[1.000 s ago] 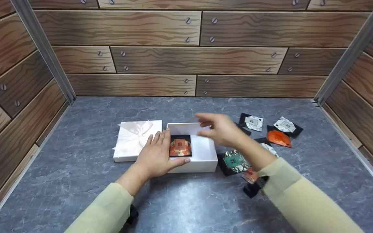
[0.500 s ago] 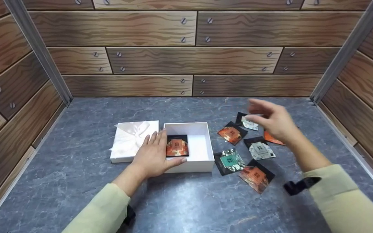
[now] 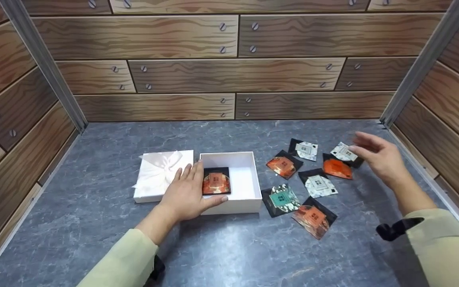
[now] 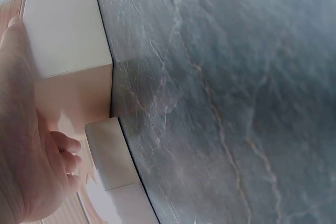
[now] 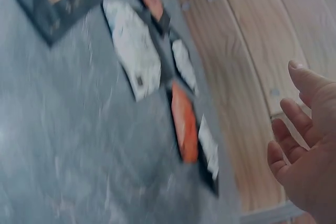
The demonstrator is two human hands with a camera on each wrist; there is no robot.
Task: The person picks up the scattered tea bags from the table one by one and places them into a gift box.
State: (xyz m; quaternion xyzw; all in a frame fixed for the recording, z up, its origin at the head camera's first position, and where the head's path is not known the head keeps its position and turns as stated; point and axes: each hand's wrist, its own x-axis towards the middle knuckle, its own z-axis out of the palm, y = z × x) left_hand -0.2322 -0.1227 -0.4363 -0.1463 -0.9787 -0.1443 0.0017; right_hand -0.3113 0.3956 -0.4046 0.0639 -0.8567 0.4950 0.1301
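My left hand (image 3: 185, 195) rests against the left side of a white open box (image 3: 258, 187), its fingers straight along that wall and the thumb over the front rim. In the left wrist view the palm lies by a corner of the box (image 4: 68, 30). A black sachet with an orange-red print (image 3: 216, 181) lies inside, at the box's left end. At the far right, my right hand (image 3: 383, 159), its fingers loosely bent and holding nothing, hovers beside a white-and-black sachet (image 3: 343, 151). An orange sachet (image 3: 338, 169) lies just in front of that one.
A white lid with a ribbon bow (image 3: 161, 175) sits left of the box. Right of the box lie more flat sachets: a green one (image 3: 283, 199), a copper-red one (image 3: 315, 218), an orange one (image 3: 283, 164) and white ones (image 3: 319, 183). Wood-patterned walls (image 3: 229, 75) enclose the table.
My right hand has moved from over the box to the far right, past the sachets. The left hand stays at the box. The view has shifted slightly.
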